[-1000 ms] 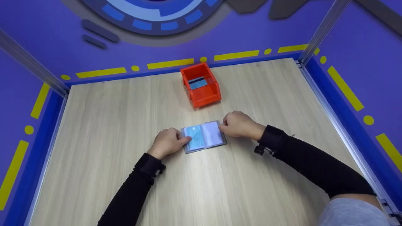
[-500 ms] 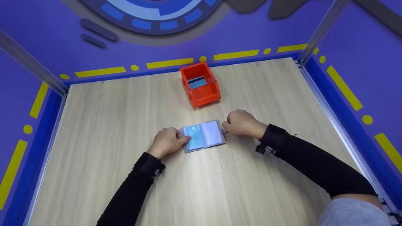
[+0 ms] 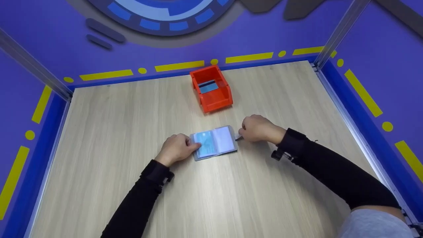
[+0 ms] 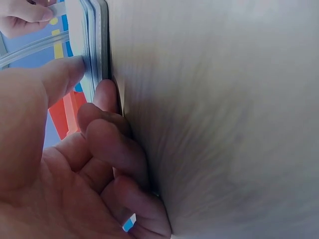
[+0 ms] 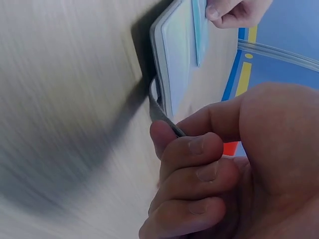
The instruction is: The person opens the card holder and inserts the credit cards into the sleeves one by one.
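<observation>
A card holder (image 3: pixel 224 139) with clear plastic sleeves lies spread out on the wooden table, a light blue card (image 3: pixel 205 145) showing in its left sleeve. My left hand (image 3: pixel 176 149) grips the holder's left edge, thumb on top of the pages and fingertips beneath, as the left wrist view shows. Just off the right edge, my right hand (image 3: pixel 257 129) pinches a short grey strap (image 5: pixel 160 110) between thumb and index finger. In the right wrist view this strap curves out from the holder's cover, and the other fingers are curled in.
Beyond the holder, an orange-red bin (image 3: pixel 216 105) stands near the back wall with a blue card (image 3: pixel 209 87) inside, its dark stripe facing up. Blue-purple panels (image 3: pixel 165 53) with yellow marks enclose the table (image 3: pixel 132 115) at the back and sides.
My right hand has shifted a little to the right, away from the holder's edge, drawing the strap outward so that it shows. The left hand and the holder stay nearly in place.
</observation>
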